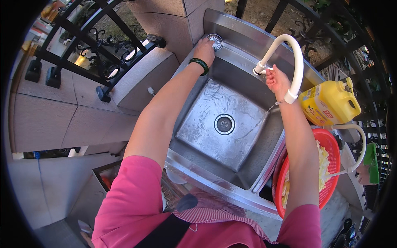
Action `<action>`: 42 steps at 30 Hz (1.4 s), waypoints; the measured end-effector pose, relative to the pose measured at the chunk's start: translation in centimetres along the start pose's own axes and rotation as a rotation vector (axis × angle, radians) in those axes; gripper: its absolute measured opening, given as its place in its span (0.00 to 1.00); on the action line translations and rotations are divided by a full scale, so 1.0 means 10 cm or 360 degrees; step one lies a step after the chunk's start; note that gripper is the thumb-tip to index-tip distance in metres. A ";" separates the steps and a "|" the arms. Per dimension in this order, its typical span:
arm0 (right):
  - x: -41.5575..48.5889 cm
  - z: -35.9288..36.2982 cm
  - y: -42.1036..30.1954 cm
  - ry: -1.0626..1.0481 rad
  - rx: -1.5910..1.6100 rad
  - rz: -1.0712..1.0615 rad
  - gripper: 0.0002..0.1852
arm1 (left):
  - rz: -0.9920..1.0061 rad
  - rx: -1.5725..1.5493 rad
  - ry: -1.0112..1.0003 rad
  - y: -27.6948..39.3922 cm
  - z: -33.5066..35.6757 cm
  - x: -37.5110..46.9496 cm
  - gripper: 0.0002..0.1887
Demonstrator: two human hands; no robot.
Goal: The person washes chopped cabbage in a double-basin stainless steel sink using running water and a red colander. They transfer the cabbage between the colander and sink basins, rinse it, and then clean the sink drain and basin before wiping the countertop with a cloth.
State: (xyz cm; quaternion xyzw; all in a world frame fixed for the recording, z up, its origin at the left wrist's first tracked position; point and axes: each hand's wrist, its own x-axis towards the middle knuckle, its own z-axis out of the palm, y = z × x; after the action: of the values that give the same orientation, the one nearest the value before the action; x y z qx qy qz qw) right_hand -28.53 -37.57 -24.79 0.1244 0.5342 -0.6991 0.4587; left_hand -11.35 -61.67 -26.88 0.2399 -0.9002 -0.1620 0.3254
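Note:
My left hand (206, 50) reaches to the sink's back left corner, its fingers on a round metal sink strainer (216, 42); whether they grip it is hard to tell. My right hand (277, 80) is at the base of a white curved faucet (293, 43), with the fingers curled by its small lever; the grip is partly hidden. Between my arms lies a wet stainless steel sink basin (214, 133) with a round drain (224, 124) in its floor. A thin stream of water falls from the faucet's spout near my right wrist.
Right of the basin, a red plastic colander (333, 152) holds pale leafy vegetables (323, 164), under a second white faucet (363, 142). A yellow detergent jug (332, 102) stands behind it. Black iron fencing (114, 28) and a stone pillar (161, 28) border the sink.

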 end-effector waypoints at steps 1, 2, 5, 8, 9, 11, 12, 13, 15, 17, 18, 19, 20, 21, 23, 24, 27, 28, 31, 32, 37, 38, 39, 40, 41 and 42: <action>-0.07 -0.02 0.06 -0.0076 -0.0086 -0.0113 0.19 | 0.0003 0.0059 -0.0010 -0.02 0.08 0.03 0.11; -0.14 -0.03 0.11 -0.0147 -0.0233 -0.0236 0.19 | 0.0046 0.0128 -0.0045 -0.05 0.13 0.07 0.13; -0.42 -0.06 0.14 -0.0095 -0.0681 -0.0478 0.17 | 0.0041 0.0420 -0.0260 -0.07 0.23 0.19 0.13; -0.89 -0.14 0.18 -0.0086 -0.0901 -0.0515 0.13 | -0.0077 0.0380 -0.0264 -0.06 0.27 0.30 0.12; -1.11 -0.21 0.22 -0.0140 -0.1032 -0.0609 0.12 | -0.0131 0.0371 -0.0328 -0.03 0.26 0.31 0.12; -1.56 -0.38 0.30 -0.0152 -0.1083 -0.0677 0.11 | -0.0111 0.0137 -0.0092 0.04 0.20 0.24 0.09; -1.78 -0.48 0.36 -0.0120 -0.1133 -0.0680 0.11 | -0.0408 -0.0426 -0.0272 0.10 0.16 0.14 0.08; -1.98 -0.59 0.43 -0.0162 -0.1147 -0.0738 0.10 | -0.0714 -0.0971 -0.0441 0.15 0.12 0.01 0.08; -2.35 -0.75 0.61 -0.0093 -0.1102 -0.0603 0.10 | -0.1225 -0.2415 -0.0735 0.25 -0.01 -0.40 0.09; -2.58 -0.87 0.80 0.0058 -0.1152 -0.0475 0.10 | -0.1268 -0.2864 -0.0902 0.37 -0.12 -0.83 0.12; -2.65 -0.91 0.91 0.0056 -0.1100 -0.0446 0.09 | -0.1247 -0.2982 -0.0991 0.42 -0.17 -0.99 0.12; -2.71 -0.94 1.04 0.0080 -0.1053 -0.0408 0.09 | -0.1222 -0.3110 -0.1074 0.46 -0.21 -1.13 0.12; -2.76 -0.96 1.18 0.0106 -0.1010 -0.0375 0.09 | -0.1252 -0.3170 -0.1142 0.50 -0.24 -1.24 0.12; -2.81 -0.98 1.32 0.0076 -0.1023 -0.0341 0.09 | -0.1334 -0.3163 -0.1185 0.53 -0.25 -1.34 0.12; -2.86 -0.99 1.59 0.0007 -0.1059 -0.0290 0.09 | -0.1360 -0.3155 -0.1210 0.61 -0.25 -1.48 0.13; -2.88 -0.98 1.72 0.0045 -0.1217 -0.0334 0.08 | -0.1374 -0.3147 -0.1240 0.62 -0.24 -1.51 0.14; -2.93 -0.99 1.96 0.0154 -0.1610 -0.0540 0.05 | -0.1359 -0.3094 -0.1311 0.63 -0.20 -1.62 0.14; -2.96 -0.99 2.02 0.0172 -0.1709 -0.0614 0.05 | -0.1344 -0.3069 -0.1322 0.62 -0.17 -1.66 0.14; -3.00 -1.05 2.12 0.0189 -0.1958 -0.0867 0.04 | -0.1381 -0.2849 -0.1372 0.54 0.02 -1.79 0.14; -3.01 -1.07 2.16 0.0188 -0.2033 -0.0914 0.04 | -0.1413 -0.2772 -0.1386 0.50 0.13 -1.84 0.14; -3.01 -1.21 2.37 0.0154 -0.2271 -0.1242 0.05 | -0.1201 -0.1194 -0.1229 0.26 0.78 -2.24 0.04; -3.01 -1.23 2.41 0.0141 -0.2311 -0.1236 0.06 | -0.1095 -0.0994 -0.1176 0.23 0.91 -2.36 0.04; -3.01 -1.25 2.44 0.0134 -0.2343 -0.1221 0.07 | -0.1052 -0.0763 -0.1175 0.20 1.04 -2.44 0.04; -3.01 -1.27 2.47 0.0123 -0.2386 -0.1239 0.08 | -0.0830 -0.0639 -0.1129 0.21 1.14 -2.57 0.03; -3.01 -1.29 2.50 0.0116 -0.2420 -0.1247 0.10 | -0.0531 -0.0402 -0.1160 0.20 1.25 -2.65 0.04; -3.00 -1.31 2.52 0.0110 -0.2454 -0.1259 0.11 | -0.0409 -0.0406 -0.1151 0.20 1.33 -2.75 0.04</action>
State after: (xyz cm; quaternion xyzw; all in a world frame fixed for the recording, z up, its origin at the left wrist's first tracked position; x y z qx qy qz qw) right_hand 3.33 -11.28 -26.01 -0.3950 0.8767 -0.2459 0.1219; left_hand -2.31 -43.38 -49.75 0.2358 -0.8919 -0.3858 -0.0080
